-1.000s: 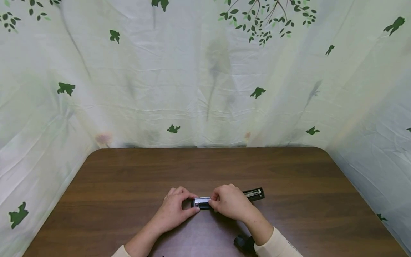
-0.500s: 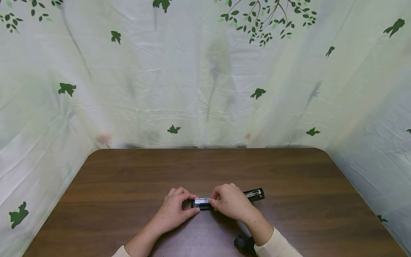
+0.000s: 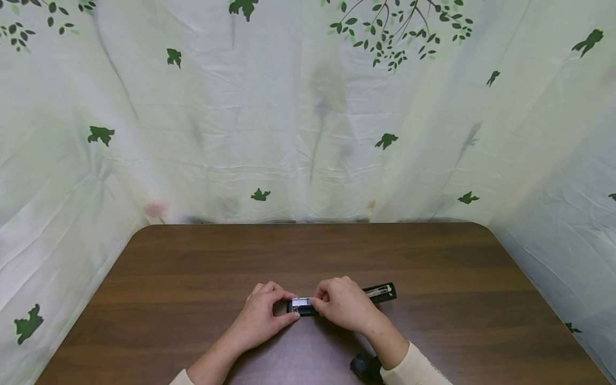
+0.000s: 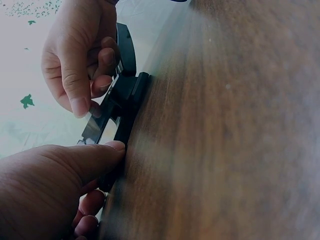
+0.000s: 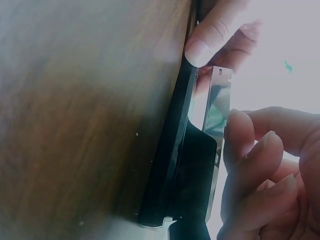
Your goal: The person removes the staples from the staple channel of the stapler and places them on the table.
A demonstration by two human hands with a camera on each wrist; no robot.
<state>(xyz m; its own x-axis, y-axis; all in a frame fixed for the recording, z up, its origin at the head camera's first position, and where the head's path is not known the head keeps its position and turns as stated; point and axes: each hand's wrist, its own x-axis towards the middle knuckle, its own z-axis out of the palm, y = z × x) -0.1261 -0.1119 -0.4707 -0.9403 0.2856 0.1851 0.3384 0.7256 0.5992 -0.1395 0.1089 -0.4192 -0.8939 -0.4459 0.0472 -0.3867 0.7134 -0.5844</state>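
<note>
Black stapler lies flat on the desk, swung open, near the front edge and about midway between the left and right edges; long axis runs left-right, its far right end sticking out past the right hand. Left hand sits at the stapler's left end, fingers curled, thumb and forefinger pinching the black base; in the left wrist view the thumb presses the base edge against the wood. Right hand covers the middle of the stapler, fingers curled down onto the metal rail; right wrist view shows the fingertips touching the rail's side, rail raised a little off the black base. Left thumb tip shows at the far end of the base in that view. Both hands clamped on the stapler, near each other, not touching. Cream sleeves at both wrists. Dark wrist device at the desk's front edge by the right forearm. Leaf-print curtain hangs behind the back edge and down both sides.
</note>
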